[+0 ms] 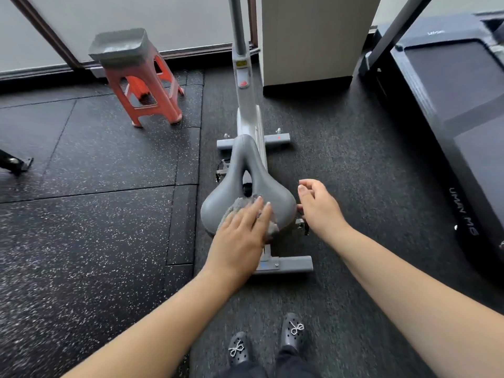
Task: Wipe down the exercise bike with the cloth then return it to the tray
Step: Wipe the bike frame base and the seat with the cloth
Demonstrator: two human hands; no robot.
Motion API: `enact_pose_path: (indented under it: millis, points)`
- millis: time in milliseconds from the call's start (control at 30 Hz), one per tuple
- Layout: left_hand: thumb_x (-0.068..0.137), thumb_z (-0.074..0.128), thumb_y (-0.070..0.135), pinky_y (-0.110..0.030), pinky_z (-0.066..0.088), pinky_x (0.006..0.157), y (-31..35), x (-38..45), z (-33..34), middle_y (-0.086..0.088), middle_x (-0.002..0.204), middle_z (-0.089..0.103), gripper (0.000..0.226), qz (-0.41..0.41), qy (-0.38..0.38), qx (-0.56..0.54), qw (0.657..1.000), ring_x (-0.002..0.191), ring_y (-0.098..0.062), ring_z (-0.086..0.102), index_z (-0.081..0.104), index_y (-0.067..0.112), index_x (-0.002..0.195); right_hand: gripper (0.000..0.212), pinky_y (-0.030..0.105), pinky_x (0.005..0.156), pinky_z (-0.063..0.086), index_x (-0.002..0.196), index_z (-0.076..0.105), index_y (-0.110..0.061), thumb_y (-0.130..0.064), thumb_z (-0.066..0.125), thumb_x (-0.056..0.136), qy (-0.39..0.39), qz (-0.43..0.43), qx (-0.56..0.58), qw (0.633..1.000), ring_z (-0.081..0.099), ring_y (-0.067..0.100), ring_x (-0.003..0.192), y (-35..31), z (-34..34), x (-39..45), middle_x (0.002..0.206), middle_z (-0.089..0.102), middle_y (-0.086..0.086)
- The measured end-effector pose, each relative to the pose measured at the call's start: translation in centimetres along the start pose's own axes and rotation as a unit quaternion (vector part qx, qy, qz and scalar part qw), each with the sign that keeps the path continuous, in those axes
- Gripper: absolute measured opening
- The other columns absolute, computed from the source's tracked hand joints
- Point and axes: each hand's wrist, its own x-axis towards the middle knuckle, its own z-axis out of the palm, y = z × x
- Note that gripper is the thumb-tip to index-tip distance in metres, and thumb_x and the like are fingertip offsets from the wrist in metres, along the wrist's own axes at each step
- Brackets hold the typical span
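The exercise bike [246, 110] stands in the middle, seen from above and behind, with its grey saddle [245, 170] nearest me. My left hand [241, 236] lies flat on a grey cloth [234, 208] and presses it onto the rear of the saddle. Most of the cloth is hidden under the palm. My right hand [319, 205] hovers just right of the saddle with its fingers loosely curled and nothing in it. A grey tray [122, 47] sits on an orange stool [144, 88] at the back left.
A dark treadmill [447, 105] runs along the right side. A white cabinet [308, 39] stands behind the bike on the right. Speckled black rubber mats [95, 214] cover the floor. My two shoes [267, 342] are at the bottom edge.
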Motion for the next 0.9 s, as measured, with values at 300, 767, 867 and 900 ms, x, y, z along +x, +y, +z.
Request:
enact_pose_path:
  millis: [300, 767, 867, 900]
  points:
    - [0.097, 0.026, 0.043, -0.043, -0.006, 0.118, -0.3, 4.9, -0.8, -0.008, 0.156, 0.025, 0.06, -0.144, -0.05, 0.003, 0.988, 0.147, -0.019, 0.004, 0.015, 0.015, 0.149, 0.033, 0.01, 0.056, 0.04, 0.127, 0.049, -0.015, -0.029, 0.04, 0.098, -0.008, -0.02, -0.019, 1.0, 0.054, 0.017, 0.084, 0.1, 0.5, 0.0, 0.11, 0.057, 0.005]
    - [0.098, 0.04, 0.029, -0.03, 0.035, 0.103, 0.3, -0.2, -4.2, -0.006, 0.137, 0.054, 0.041, -0.101, -0.059, -0.115, 0.986, 0.13, -0.019, 0.046, 0.045, 0.017, 0.137, 0.032, 0.035, 0.077, 0.051, 0.126, 0.049, -0.019, -0.031, 0.043, 0.096, -0.061, -0.033, -0.034, 0.997, 0.063, 0.025, 0.099, -1.1, -1.8, -0.4, 0.103, 0.061, 0.001]
    - [0.1, 0.038, 0.023, -0.015, 0.046, 0.064, 1.2, 1.3, -8.0, -0.007, 0.087, 0.066, 0.024, -0.214, 0.04, -0.399, 0.891, 0.073, -0.002, 0.063, 0.056, 0.02, 0.115, 0.024, 0.038, 0.084, 0.05, 0.115, 0.055, -0.025, -0.024, 0.047, 0.093, -0.03, -0.075, -0.005, 0.997, 0.066, 0.024, 0.097, -2.3, -2.7, -0.7, 0.091, 0.061, -0.008]
    - [0.1, 0.036, 0.024, -0.014, 0.048, 0.063, 1.7, 1.8, -9.0, -0.005, 0.082, 0.064, 0.023, -0.246, 0.083, -0.499, 0.827, 0.07, -0.001, 0.062, 0.057, 0.019, 0.109, 0.021, 0.038, 0.082, 0.051, 0.11, 0.055, -0.029, -0.023, 0.047, 0.092, -0.024, -0.092, 0.011, 0.995, 0.066, 0.023, 0.095, -2.9, -3.0, -0.9, 0.092, 0.063, -0.008]
